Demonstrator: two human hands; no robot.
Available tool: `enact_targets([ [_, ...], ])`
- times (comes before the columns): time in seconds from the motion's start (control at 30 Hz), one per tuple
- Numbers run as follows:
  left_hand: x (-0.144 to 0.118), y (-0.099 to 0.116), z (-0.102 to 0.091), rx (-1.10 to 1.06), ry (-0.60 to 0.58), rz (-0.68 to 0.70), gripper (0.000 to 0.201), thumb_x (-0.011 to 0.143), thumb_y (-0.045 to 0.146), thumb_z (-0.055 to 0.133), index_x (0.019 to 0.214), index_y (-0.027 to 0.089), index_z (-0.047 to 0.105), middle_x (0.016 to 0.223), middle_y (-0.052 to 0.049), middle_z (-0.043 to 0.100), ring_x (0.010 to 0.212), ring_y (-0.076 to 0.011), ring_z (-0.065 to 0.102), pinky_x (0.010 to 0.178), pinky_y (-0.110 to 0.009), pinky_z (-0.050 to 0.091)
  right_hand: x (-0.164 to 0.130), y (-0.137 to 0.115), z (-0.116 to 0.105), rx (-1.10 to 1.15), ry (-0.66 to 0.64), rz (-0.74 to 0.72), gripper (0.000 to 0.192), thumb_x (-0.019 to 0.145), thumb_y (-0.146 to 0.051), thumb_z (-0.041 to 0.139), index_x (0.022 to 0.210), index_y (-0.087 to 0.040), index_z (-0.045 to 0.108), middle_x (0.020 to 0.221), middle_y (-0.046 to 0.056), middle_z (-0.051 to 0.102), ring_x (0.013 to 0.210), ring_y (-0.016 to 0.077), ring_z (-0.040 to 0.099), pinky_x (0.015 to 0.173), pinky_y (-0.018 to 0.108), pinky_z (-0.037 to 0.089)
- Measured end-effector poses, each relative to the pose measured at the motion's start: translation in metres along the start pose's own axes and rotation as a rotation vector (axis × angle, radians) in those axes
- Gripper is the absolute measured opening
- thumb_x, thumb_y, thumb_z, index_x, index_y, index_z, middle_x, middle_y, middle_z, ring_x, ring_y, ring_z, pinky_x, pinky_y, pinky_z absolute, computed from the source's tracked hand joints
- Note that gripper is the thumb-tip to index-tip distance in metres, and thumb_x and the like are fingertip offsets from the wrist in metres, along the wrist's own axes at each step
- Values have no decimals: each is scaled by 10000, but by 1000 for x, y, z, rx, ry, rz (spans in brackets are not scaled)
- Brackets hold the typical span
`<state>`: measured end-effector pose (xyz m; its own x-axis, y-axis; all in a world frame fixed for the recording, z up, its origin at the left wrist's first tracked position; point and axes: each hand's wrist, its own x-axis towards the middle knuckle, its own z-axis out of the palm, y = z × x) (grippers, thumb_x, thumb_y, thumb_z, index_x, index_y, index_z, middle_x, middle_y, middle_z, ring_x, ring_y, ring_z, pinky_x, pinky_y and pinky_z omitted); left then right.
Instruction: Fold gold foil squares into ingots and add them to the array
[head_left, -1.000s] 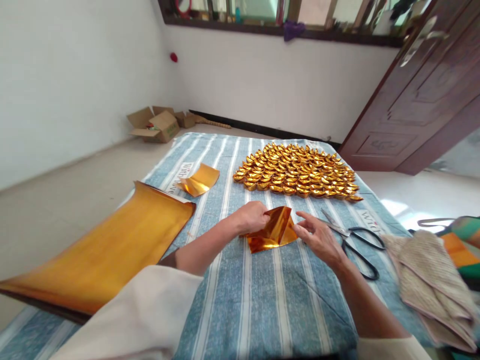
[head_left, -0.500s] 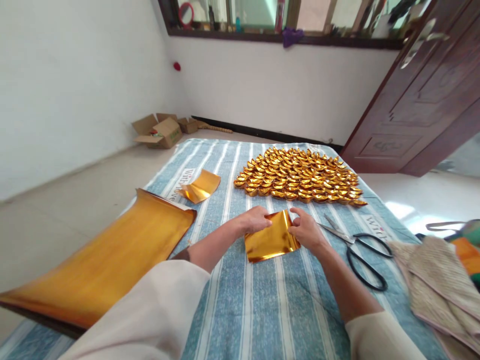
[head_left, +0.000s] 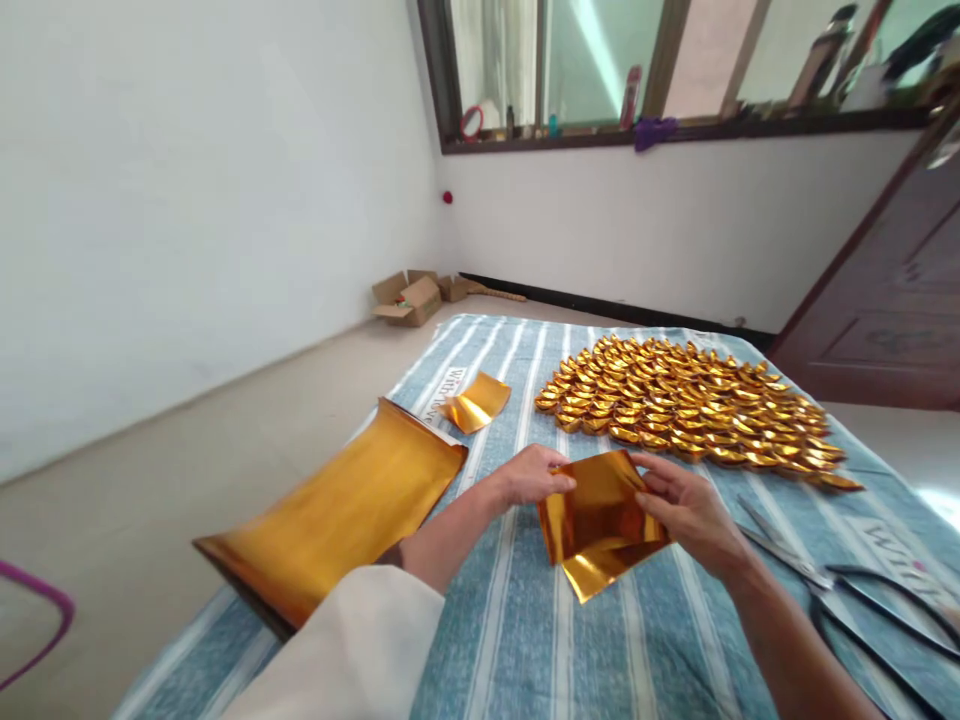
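Between my two hands is a shiny gold foil paper sheet (head_left: 600,505), held above the striped cloth with its lower part bent outward. My left hand (head_left: 534,474) pinches its left upper edge, thumb on top. At the right edge, my right hand (head_left: 686,510) grips the sheet between thumb and fingers. A large stack of gold foil paper (head_left: 345,500) lies left of my left forearm. Beyond it rests a smaller curled gold foil piece (head_left: 480,400). Many folded gold foil ingots (head_left: 682,400) sit in rows past my hands.
Scissors with black handles (head_left: 825,580) lie spread to the right of my right hand. A blue and white striped cloth (head_left: 510,620) covers the work surface. Cardboard boxes (head_left: 409,300) stand on the floor by the far wall. A brown door (head_left: 885,330) is at the right.
My view has swung left, so everything sits further right. The sheet in my hands was fairly flat and is now raised, with its lower part bent. Both hands still hold it.
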<state>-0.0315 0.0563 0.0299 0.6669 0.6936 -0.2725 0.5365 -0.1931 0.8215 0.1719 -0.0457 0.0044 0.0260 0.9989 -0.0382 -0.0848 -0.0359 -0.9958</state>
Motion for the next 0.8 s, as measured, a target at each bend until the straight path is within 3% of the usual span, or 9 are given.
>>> enact_targets([
  [0.13,-14,-11,-7,-131,-14,-83,234,656,309,607,775,132,703,690,13,627,690,-170,578,593,-229,432,8,5,8,86,-16,39,559,683,-369,727,1194,-204,573,989,70,712,844,266,685,744,423,548],
  [0.27,-25,-19,-1,-239,0,-193,182,629,301,595,685,139,657,608,13,589,586,-150,559,533,-235,425,16,18,15,149,12,61,578,665,-374,750,1192,-215,574,1060,87,705,898,286,682,751,423,547],
  [0.47,-32,-14,-3,-281,93,-302,34,576,159,582,605,149,596,544,34,551,537,-134,548,509,-226,428,21,39,19,117,50,44,600,708,-455,713,1227,-201,549,944,66,716,823,246,681,704,359,534],
  [0.57,-30,-7,-29,-234,197,-343,23,594,124,591,604,144,587,531,32,543,525,-131,548,488,-221,429,22,45,19,39,108,26,646,721,-501,699,1243,-159,532,838,59,704,731,218,662,652,333,517],
  [0.8,-19,-7,-124,-64,479,-509,107,726,114,647,828,130,619,642,12,589,583,-127,580,513,-219,470,20,51,26,-1,152,-19,580,721,-533,691,1143,-148,594,781,46,677,664,187,636,606,306,491],
])
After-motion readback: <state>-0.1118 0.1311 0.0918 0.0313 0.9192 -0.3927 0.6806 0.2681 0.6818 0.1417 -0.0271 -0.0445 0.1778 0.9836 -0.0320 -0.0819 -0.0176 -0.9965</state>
